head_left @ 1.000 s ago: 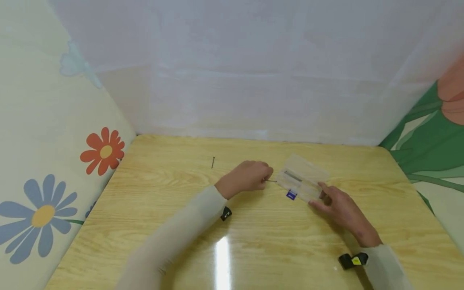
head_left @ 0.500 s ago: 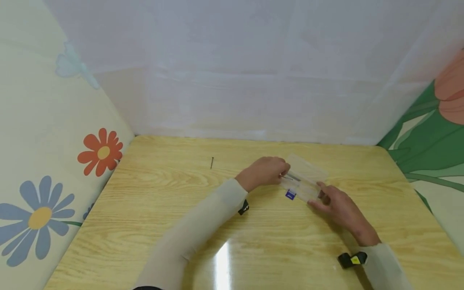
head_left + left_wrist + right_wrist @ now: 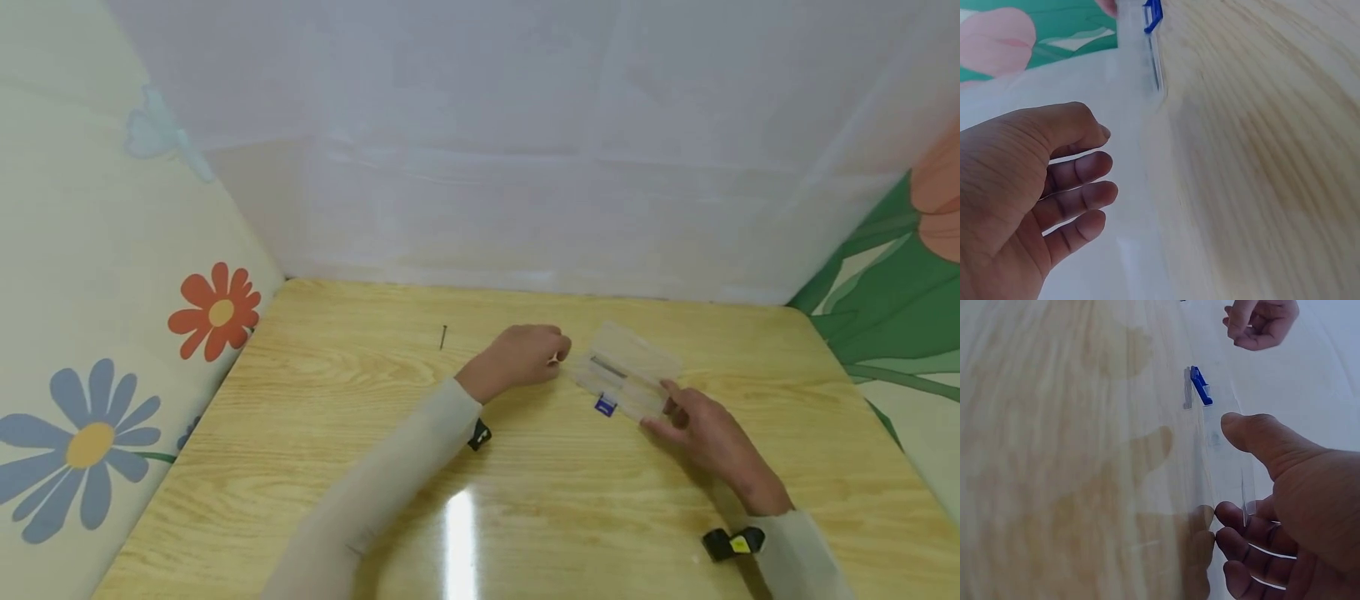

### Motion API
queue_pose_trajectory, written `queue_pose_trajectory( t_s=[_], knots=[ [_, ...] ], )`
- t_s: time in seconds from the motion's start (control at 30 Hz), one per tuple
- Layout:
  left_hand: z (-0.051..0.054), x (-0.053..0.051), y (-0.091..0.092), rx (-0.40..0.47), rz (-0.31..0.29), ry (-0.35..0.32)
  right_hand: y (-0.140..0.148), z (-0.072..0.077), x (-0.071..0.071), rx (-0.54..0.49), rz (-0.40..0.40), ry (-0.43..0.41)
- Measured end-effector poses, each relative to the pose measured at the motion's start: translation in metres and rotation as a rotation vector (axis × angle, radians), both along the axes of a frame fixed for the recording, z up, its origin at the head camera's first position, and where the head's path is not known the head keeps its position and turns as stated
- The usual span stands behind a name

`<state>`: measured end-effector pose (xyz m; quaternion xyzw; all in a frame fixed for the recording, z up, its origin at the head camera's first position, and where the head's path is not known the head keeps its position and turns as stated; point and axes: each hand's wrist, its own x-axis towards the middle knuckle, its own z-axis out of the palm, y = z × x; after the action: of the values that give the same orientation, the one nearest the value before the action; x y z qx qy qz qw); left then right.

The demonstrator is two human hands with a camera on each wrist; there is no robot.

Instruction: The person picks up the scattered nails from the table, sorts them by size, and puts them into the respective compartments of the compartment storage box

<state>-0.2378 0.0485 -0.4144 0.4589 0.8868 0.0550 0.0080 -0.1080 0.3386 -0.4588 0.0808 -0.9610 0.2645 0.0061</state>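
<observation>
A clear plastic box (image 3: 637,400) with its lid raised and a blue latch (image 3: 606,405) lies on the table, right of centre. Thin dark metal pieces (image 3: 609,367), nails or screws by their look, lie inside it. My right hand (image 3: 708,442) grips the box's right end between thumb and fingers; the right wrist view shows its fingers (image 3: 1250,553) around that end. Left of the box, my left hand (image 3: 517,360) hovers over the table with loosely curled fingers. The left wrist view shows nothing held in that hand (image 3: 1041,194). One thin dark nail or screw (image 3: 443,337) lies farther left.
The wood-grain table (image 3: 300,433) ends at a pale back sheet (image 3: 480,208). Flower-printed panels (image 3: 90,446) stand along the sides. A black band (image 3: 733,543) sits on my right wrist.
My left hand moved right over the box with a thin nail or screw, let go of it there, and drew back left. My right hand has kept its grip on the box.
</observation>
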Motion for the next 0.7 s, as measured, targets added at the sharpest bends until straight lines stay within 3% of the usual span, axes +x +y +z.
queue_pose_trajectory(
  t_s=[0.4, 0.7],
  knots=[
    [0.003, 0.005, -0.062, -0.011, 0.165, -0.046, -0.002, 0.003, 0.003, 0.0, 0.001, 0.006],
    [0.003, 0.021, -0.09, 0.007, 0.3, -0.117, -0.002, 0.002, 0.002, 0.014, -0.001, -0.004]
  ],
)
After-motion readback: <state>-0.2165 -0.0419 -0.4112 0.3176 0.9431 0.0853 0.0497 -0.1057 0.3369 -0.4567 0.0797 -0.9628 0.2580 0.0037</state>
